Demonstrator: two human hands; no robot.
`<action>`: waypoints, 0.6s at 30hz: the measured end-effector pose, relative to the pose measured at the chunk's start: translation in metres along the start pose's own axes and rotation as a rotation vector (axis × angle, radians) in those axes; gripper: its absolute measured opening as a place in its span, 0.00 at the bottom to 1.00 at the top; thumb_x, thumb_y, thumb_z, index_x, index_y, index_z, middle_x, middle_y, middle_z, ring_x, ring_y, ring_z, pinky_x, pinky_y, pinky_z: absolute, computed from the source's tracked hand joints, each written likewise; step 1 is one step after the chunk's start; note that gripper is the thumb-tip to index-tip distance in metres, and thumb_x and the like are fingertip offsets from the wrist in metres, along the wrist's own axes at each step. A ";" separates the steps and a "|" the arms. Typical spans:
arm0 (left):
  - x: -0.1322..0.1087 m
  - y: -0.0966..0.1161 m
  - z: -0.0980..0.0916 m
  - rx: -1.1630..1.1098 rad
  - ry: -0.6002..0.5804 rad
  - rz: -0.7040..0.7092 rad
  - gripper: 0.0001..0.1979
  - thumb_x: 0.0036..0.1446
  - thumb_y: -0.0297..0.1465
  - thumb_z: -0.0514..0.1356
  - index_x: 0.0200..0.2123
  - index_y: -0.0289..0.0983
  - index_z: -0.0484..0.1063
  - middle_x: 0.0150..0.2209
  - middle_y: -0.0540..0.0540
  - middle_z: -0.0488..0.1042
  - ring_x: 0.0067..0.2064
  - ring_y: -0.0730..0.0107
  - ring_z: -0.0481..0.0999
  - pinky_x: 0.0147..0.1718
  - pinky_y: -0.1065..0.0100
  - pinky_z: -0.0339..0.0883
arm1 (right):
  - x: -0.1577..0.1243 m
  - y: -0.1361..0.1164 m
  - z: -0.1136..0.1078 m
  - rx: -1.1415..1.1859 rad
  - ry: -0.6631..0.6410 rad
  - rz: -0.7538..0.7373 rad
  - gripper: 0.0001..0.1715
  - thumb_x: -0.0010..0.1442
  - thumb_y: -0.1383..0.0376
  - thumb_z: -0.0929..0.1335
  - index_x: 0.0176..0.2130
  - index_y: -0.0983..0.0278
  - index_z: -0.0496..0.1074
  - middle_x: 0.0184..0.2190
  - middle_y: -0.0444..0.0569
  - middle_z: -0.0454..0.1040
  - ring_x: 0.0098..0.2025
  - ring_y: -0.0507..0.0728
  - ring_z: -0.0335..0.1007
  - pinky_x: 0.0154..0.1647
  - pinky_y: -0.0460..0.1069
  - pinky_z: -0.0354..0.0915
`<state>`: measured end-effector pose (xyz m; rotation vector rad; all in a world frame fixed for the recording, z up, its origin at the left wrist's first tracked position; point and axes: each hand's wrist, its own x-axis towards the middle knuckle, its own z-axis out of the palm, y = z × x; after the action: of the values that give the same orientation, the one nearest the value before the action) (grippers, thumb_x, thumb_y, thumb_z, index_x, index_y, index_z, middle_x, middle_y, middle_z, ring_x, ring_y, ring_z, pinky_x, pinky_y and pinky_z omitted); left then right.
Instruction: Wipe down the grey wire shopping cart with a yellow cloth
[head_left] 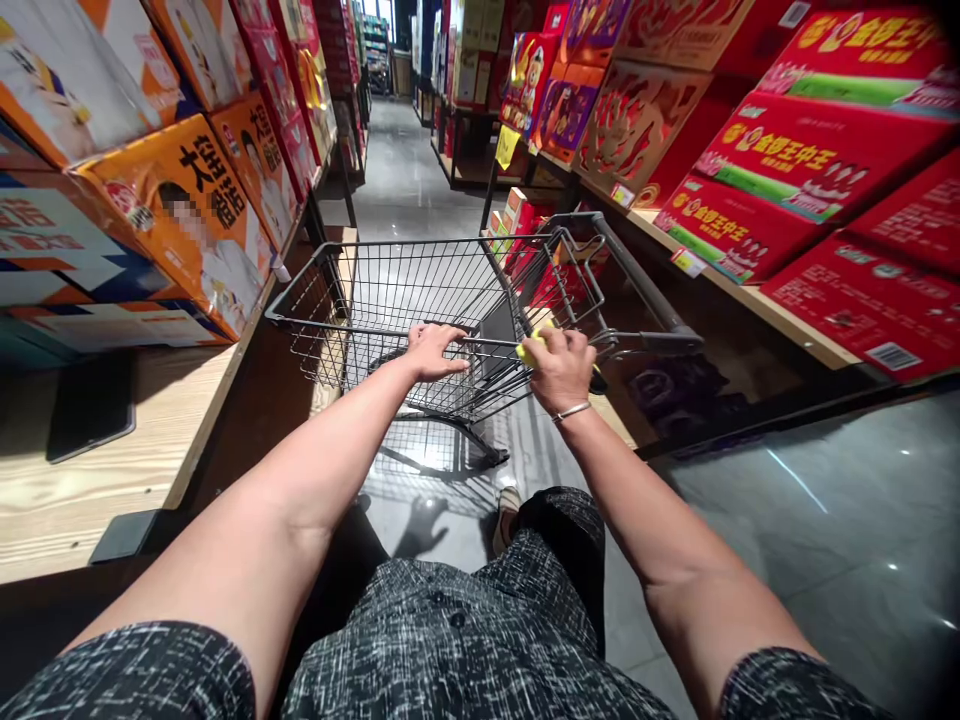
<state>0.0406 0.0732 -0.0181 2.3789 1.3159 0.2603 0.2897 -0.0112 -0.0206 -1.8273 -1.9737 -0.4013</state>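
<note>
A dark grey wire shopping cart [420, 275] stands crosswise in front of me, its handle [649, 275] toward the right. My left hand [435, 352] is at the near top rail, with the fingers bent over it and the thumb held apart on the near side. To its right, my right hand [564, 368] is closed around a soft, bright yellow cloth [531, 350] against the cart's near side, by a dark panel [499, 325]. Most of the cloth is hidden by the fingers. A bracelet [571, 411] circles my right wrist.
Orange gift boxes [180, 215] are stacked on a wooden shelf [180, 400] at left, where a dark phone-like slab [94, 400] lies. Red boxes [795, 150] fill the right shelf. A shiny floor aisle [401, 150] runs ahead between shelves.
</note>
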 end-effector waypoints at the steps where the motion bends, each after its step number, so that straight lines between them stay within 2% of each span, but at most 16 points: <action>1: 0.000 -0.001 0.000 0.004 0.009 -0.001 0.29 0.60 0.46 0.61 0.62 0.45 0.70 0.63 0.45 0.72 0.67 0.50 0.62 0.69 0.47 0.42 | 0.006 -0.008 -0.001 -0.001 -0.048 -0.053 0.23 0.63 0.70 0.65 0.52 0.55 0.80 0.58 0.55 0.72 0.55 0.67 0.58 0.52 0.61 0.59; 5: -0.001 -0.006 0.000 0.000 0.025 0.006 0.28 0.59 0.46 0.61 0.61 0.46 0.70 0.62 0.46 0.73 0.67 0.51 0.63 0.69 0.47 0.41 | 0.033 -0.019 -0.023 -0.086 -0.241 -0.197 0.22 0.63 0.70 0.65 0.53 0.58 0.80 0.53 0.58 0.74 0.47 0.64 0.61 0.46 0.56 0.60; 8: 0.001 -0.014 0.001 -0.026 0.018 0.021 0.26 0.60 0.46 0.59 0.60 0.47 0.71 0.62 0.47 0.74 0.68 0.53 0.63 0.70 0.47 0.39 | 0.046 -0.006 -0.060 -0.254 -0.425 -0.122 0.15 0.64 0.65 0.67 0.47 0.60 0.82 0.47 0.59 0.75 0.44 0.64 0.64 0.40 0.55 0.61; 10: 0.002 -0.019 0.001 -0.037 0.029 0.030 0.25 0.60 0.46 0.59 0.59 0.48 0.71 0.62 0.48 0.75 0.68 0.54 0.63 0.70 0.47 0.39 | 0.050 0.013 -0.089 -0.336 -0.447 -0.055 0.14 0.63 0.60 0.70 0.46 0.60 0.82 0.45 0.59 0.76 0.44 0.64 0.66 0.38 0.54 0.61; 13: 0.004 -0.026 0.001 -0.044 0.055 0.039 0.23 0.60 0.46 0.60 0.57 0.49 0.73 0.60 0.49 0.76 0.67 0.54 0.65 0.70 0.47 0.40 | 0.052 0.056 -0.125 -0.359 -0.318 0.048 0.16 0.58 0.61 0.72 0.46 0.60 0.82 0.47 0.56 0.77 0.44 0.62 0.68 0.39 0.53 0.61; 15: 0.005 -0.030 0.000 -0.046 0.065 0.037 0.22 0.61 0.48 0.59 0.55 0.48 0.74 0.59 0.48 0.77 0.66 0.53 0.66 0.70 0.46 0.40 | 0.050 0.084 -0.137 -0.234 -0.314 0.156 0.18 0.55 0.66 0.71 0.46 0.61 0.82 0.44 0.53 0.79 0.39 0.58 0.70 0.37 0.51 0.62; 18: 0.004 -0.033 0.000 -0.021 0.071 0.015 0.22 0.66 0.50 0.52 0.54 0.46 0.74 0.57 0.46 0.77 0.66 0.53 0.66 0.71 0.44 0.38 | 0.041 0.107 -0.140 0.058 -0.444 0.277 0.19 0.52 0.67 0.70 0.45 0.60 0.81 0.34 0.47 0.79 0.30 0.54 0.70 0.32 0.49 0.63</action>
<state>0.0175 0.0921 -0.0329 2.3835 1.3205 0.3648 0.4091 -0.0320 0.1137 -2.2583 -1.9240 0.1605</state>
